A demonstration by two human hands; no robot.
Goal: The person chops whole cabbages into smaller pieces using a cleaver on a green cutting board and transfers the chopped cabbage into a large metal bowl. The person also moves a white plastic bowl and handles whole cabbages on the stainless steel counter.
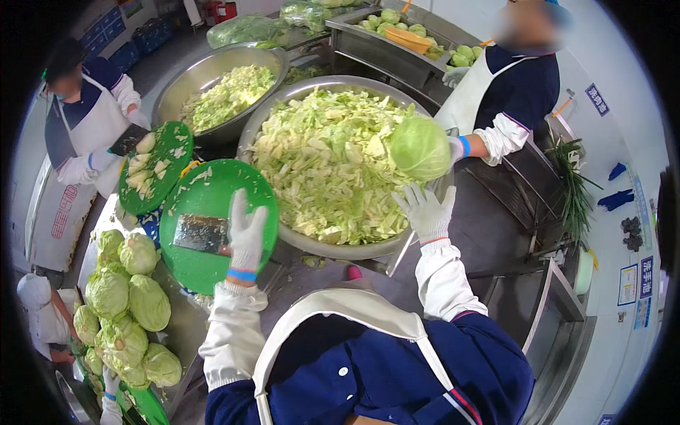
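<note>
My right hand (429, 215), in a white knit glove, is open with fingers spread just below a whole green cabbage (419, 151). A co-worker's gloved hand (458, 149) holds that cabbage over a large metal basin (340, 251) of chopped cabbage (324, 164). My left hand (247, 228), also gloved, has its fingers apart above a round green cutting board (212, 276). On the board lies a cleaver (197, 234), its blade dotted with cabbage bits and its handle end close to my left hand and partly hidden by it.
Several whole cabbages (125, 308) are heaped on the metal table (183, 329) at left. A person at upper left holds another cleaver (130, 139) over a second green board (133, 196) with cabbage pieces. Behind stand another basin (175, 90) and a metal sink (382, 50) holding cabbages.
</note>
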